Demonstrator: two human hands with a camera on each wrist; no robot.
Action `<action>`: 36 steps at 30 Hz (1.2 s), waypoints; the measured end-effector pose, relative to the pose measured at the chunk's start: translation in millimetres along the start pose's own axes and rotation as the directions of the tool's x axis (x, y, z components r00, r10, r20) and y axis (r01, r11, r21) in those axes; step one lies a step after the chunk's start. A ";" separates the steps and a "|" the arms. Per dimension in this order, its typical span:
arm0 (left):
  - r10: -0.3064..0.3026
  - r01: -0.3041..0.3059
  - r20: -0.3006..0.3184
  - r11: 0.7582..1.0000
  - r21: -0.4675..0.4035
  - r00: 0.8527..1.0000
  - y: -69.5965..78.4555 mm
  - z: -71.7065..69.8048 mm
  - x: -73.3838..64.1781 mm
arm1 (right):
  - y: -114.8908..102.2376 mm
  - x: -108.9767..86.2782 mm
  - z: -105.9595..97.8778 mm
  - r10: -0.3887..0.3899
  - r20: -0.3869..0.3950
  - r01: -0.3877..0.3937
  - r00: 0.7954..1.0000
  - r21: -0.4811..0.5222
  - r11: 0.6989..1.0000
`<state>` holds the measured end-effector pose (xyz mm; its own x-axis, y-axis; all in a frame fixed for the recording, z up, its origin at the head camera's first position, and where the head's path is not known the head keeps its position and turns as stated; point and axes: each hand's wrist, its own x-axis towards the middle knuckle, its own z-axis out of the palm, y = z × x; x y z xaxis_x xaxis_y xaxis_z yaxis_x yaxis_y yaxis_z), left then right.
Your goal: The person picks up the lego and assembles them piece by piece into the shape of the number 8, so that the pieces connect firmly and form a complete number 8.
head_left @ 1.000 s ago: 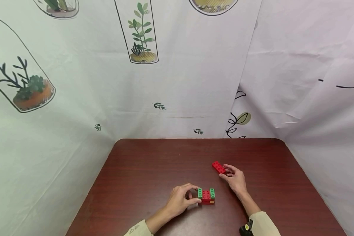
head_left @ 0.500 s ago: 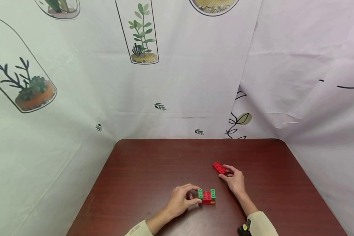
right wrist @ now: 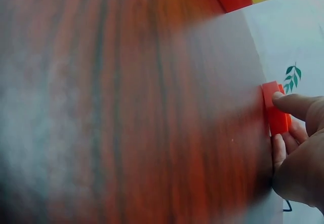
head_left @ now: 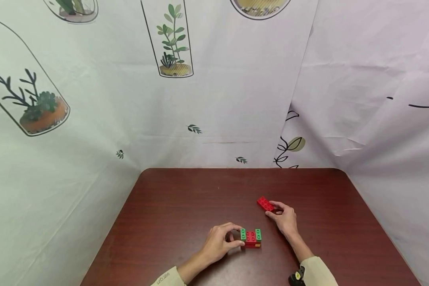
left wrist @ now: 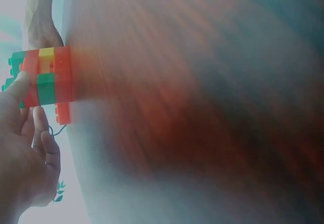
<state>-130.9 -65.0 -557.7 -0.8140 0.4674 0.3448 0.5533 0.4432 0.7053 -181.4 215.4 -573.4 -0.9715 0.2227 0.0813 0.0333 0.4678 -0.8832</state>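
On the table, my left hand (head_left: 217, 241) holds a small stack of toy building bricks (head_left: 250, 237) by its left side, thumb at the front and index finger at the back. The stack has red studs on top between two green bricks. Seen in the left wrist view, the stack (left wrist: 45, 77) has a red bottom layer, yellow and green in the middle, then red and green. Farther back and to the right, my right hand (head_left: 285, 218) pinches the near end of a red eight-stud brick (head_left: 265, 203). In the right wrist view the thumb lies on the side of this red brick (right wrist: 276, 110).
The dark reddish-brown table (head_left: 186, 198) has rounded far corners. A white cloth (head_left: 236, 99) printed with plants hangs behind it and along both sides. A black device (head_left: 296, 277) sits at my right cuff.
The red brick in my right hand has turned very slightly, its far end swinging nearer and to the left. My left hand and the stack stay in place.
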 end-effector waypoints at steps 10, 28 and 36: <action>0.005 -0.005 0.004 1.000 0.012 1.000 0.8 0.8 0.2 | -3.9 -3.6 -4.0 0.002 0.043 -0.002 0.999 0.001 1.000; 0.008 -0.008 -0.009 1.000 0.017 1.000 -0.3 1.8 -0.7 | -7.6 -17.0 -9.3 0.019 0.091 -0.026 0.996 0.076 0.997; 0.007 -0.007 -0.008 1.000 0.017 1.000 -0.5 1.2 -0.9 | -16.1 -24.2 -11.8 0.016 0.098 -0.029 0.995 0.126 0.992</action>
<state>-130.2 -64.7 -559.1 -0.8113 0.4644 0.3552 0.5621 0.4526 0.6922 -155.7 212.6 -555.7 -0.9892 0.1452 0.0212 0.0312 0.3493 -0.9365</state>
